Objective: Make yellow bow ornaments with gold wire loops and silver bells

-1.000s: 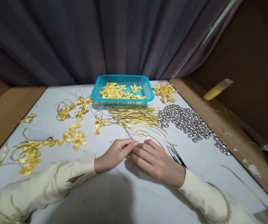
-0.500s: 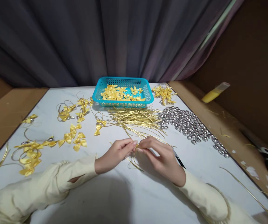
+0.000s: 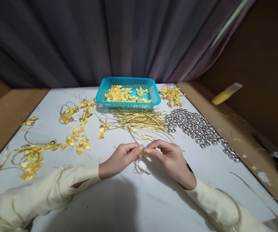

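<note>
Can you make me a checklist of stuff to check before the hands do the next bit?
1. Left hand has the yellow piece at its fingertips: ok.
2. Right hand is pinching it too: cannot tell; its fingertips are right there, but they hide the spot.
3. More yellow bows in the blue basket: ok.
4. Gold cords lying just beyond the hands: ok.
5. Silver beads all in one neat pile: not ok; they trail off toward the near right.
6. Black handle in full sight: not ok; the right hand and sleeve hide most of it.

What seems a yellow bow [image 3: 143, 153] trails looped gold cord [image 3: 142, 170]
</note>
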Motion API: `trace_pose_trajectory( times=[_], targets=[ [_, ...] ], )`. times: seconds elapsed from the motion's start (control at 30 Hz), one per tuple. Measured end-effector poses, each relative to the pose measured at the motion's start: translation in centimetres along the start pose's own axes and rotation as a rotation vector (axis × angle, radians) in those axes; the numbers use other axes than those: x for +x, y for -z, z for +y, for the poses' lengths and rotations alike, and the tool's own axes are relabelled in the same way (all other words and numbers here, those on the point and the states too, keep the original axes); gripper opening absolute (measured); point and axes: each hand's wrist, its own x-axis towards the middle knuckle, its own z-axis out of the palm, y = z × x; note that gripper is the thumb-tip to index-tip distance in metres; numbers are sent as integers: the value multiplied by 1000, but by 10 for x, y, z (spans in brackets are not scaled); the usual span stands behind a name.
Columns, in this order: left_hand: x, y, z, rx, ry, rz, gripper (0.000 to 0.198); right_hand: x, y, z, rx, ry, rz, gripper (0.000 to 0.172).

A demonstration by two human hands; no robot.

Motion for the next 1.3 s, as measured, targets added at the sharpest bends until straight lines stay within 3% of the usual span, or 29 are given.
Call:
trace_pose_trajectory(
  times=[0.4, 1.07, 1.3],
  targets=[
    [0, 0, -1, 180, -26, 13, 36, -3, 0, -1, -104, 187, -7, 13],
    [0, -1, -1, 129, -1, 26, 36, -4, -3, 2, -198, 201, 89, 12],
    [0, -2, 0, 152, -10, 36, 37, -9, -7, 5, -331, 511, 57, 20]
  ],
)
